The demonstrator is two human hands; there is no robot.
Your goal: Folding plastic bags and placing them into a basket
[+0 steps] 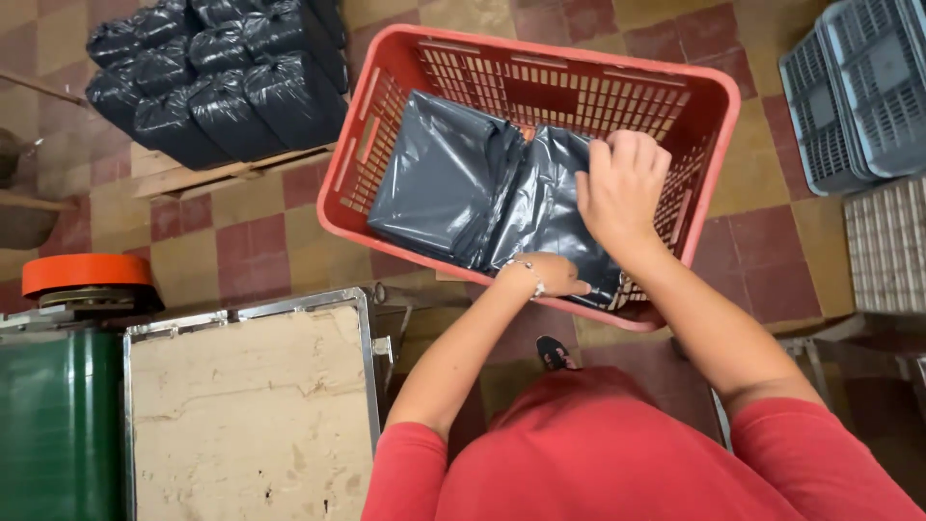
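Note:
A red plastic crate (694, 96) with slotted walls stands on the tiled floor below me. Inside lie two dark grey plastic bags: one (434, 174) flat on the left, another (545, 207) on the right. My right hand (622, 188) presses down on the right bag, fingers curled over its top edge. My left hand (555, 275) reaches in at the crate's near rim and touches the same bag's lower edge, with a thin bracelet at the wrist.
Several filled black bags (217, 77) are stacked on a wooden pallet (231, 172) at the upper left. Grey crates (854, 92) stand at the right. A metal-framed worn board top (246, 415) and a green machine (58, 425) with an orange disc (85, 270) sit at the lower left.

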